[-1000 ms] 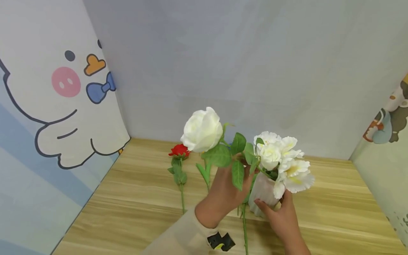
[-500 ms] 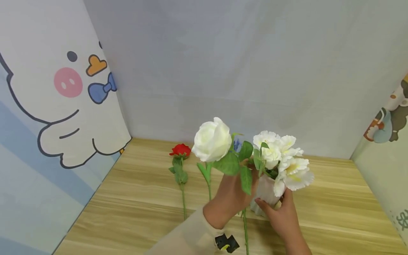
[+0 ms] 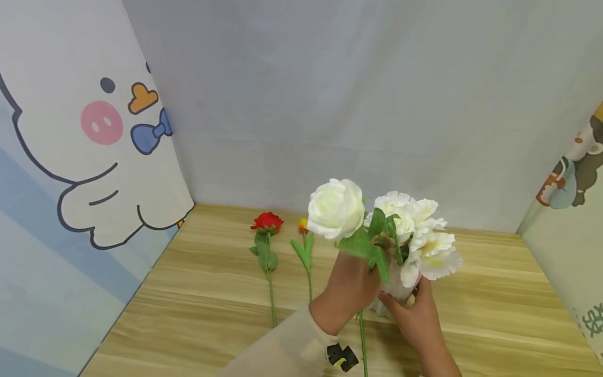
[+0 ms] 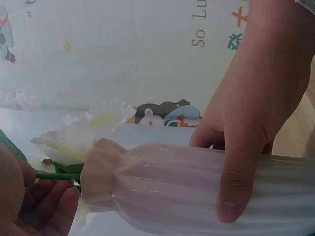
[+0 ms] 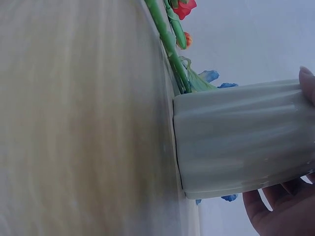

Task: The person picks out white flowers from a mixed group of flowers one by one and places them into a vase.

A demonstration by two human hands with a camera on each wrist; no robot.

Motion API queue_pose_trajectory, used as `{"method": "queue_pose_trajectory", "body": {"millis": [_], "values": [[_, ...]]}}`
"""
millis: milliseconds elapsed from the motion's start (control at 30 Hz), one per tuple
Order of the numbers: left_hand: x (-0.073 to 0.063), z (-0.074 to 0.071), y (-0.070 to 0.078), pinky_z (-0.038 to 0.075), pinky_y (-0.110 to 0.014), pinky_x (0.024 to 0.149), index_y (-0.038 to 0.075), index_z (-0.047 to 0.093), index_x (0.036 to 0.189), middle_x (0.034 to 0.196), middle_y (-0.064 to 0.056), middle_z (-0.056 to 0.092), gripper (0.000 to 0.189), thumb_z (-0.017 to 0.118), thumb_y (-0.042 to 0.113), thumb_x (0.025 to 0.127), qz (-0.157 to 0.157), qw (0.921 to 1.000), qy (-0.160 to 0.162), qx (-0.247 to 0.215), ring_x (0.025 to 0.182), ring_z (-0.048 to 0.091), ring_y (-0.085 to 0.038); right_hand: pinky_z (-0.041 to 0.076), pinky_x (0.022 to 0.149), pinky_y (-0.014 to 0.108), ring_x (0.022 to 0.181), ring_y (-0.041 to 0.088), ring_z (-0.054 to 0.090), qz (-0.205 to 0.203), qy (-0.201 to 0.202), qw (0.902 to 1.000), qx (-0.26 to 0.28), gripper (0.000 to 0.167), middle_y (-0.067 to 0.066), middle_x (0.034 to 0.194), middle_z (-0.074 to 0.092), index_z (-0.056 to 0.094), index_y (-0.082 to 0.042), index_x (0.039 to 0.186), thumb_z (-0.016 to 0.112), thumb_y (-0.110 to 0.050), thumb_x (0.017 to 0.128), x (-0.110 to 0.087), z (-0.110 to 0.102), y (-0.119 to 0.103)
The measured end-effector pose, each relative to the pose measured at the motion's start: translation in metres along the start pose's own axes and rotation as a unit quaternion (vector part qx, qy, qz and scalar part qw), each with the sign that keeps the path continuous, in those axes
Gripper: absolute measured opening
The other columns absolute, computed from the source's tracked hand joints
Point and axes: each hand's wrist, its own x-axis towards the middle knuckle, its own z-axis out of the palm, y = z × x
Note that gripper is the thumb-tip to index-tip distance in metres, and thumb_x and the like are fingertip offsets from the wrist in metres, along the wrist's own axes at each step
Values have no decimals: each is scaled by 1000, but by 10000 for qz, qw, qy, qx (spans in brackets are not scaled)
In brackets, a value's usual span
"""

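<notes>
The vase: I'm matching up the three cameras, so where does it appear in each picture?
Head: the vase is right of centre in the lower half, partly hidden.
Left wrist: the vase lies sideways across the lower right, mouth towards the left.
Right wrist: the vase fills the middle of the right half, base towards the left.
Shared landmark: the right hand holding it.

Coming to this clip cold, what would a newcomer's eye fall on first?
The big white rose, held in the left hand beside the mouth of the vase, likely catches the eye first. Frilly white blooms stand in it, and the right hand grips its side. Then come the cartoon figure, far left, and the red flower on the table.
</notes>
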Motion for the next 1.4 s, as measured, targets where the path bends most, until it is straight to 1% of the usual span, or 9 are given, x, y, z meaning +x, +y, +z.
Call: {"method": "queue_pose_trajectory", "body": {"millis": [100,233,367,500,667,867,1033,1200,1400], "values": [[2,5,-3,47,-16,90,7,61,114,107,-4,62,11,52,8,107,80,9998,157,-52,101,60,-10,32,112,62,141,43,36,-12,-25,10000,-89,92,25,155,35,25,0,156,84,-19,88,1,-1,1],[3,8,-6,48,-13,82,10,60,116,103,-2,61,13,53,6,105,243,9986,441,-174,92,59,-6,32,112,61,141,39,37,-186,9,9998,-117,94,22,158,34,24,-5,159,84,-19,88,1,-1,3],[4,8,-7,50,-12,76,10,59,121,100,-3,65,19,54,2,104,256,9985,459,-137,83,63,-6,33,111,59,140,35,38,-253,46,9996,-104,94,17,157,36,25,-10,160,85,-21,88,1,-1,4],[2,9,-6,52,-15,74,9,63,111,95,-1,69,13,57,3,101,-189,9990,395,-81,83,66,-7,33,111,57,139,35,40,-234,99,9997,-73,94,16,156,38,26,-12,159,86,-22,87,0,0,6],[0,11,-4,48,-12,68,11,69,101,89,5,68,6,63,11,101,-854,9958,41,341,79,61,-1,35,108,52,136,32,43,-291,175,9994,-71,95,15,155,40,27,-13,159,87,-19,86,0,1,10],[2,14,-6,45,-12,67,14,71,98,85,6,65,8,72,7,94,-748,9952,33,637,75,60,-7,37,106,49,136,28,43,-426,188,9989,-44,95,10,156,39,28,-20,161,86,-18,86,0,2,12],[2,11,-7,45,-15,67,14,75,92,81,8,63,4,74,11,94,-1081,9934,-90,377,76,59,-8,36,106,53,137,29,42,-437,153,9989,27,95,9,157,38,27,-21,160,86,-19,86,0,2,10],[6,1,1,47,-21,63,13,68,93,82,7,61,4,71,12,95,-1436,9869,333,-656,73,57,-13,35,108,56,137,32,42,-413,118,9991,27,95,12,156,39,27,-21,160,86,-21,87,0,1,7],[12,-12,12,50,-26,71,11,62,97,88,4,60,7,68,12,95,-1363,9815,612,-1199,81,58,-18,32,110,57,138,32,41,-400,94,9991,91,94,11,154,40,27,-20,160,87,-20,86,0,1,6]]}}
